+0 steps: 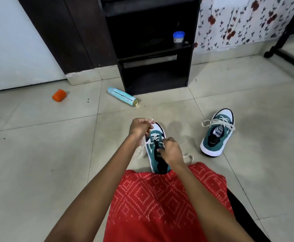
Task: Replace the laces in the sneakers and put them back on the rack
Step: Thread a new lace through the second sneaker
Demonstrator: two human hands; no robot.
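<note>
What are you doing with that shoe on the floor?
A person sitting on the tiled floor is lacing a teal and white sneaker. The left hand pinches one end of the white lace near the toe, and the right hand grips the lace by the tongue. Only the rows near the toe are threaded. The second sneaker sits on the floor to the right, its lace ends loose. The black shoe rack ahead holds no sneakers yet.

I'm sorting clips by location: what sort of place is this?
Probably a room in a home: a tiled floor, a dark rack with shelves standing on it, and a floral-patterned covering on the right.
</note>
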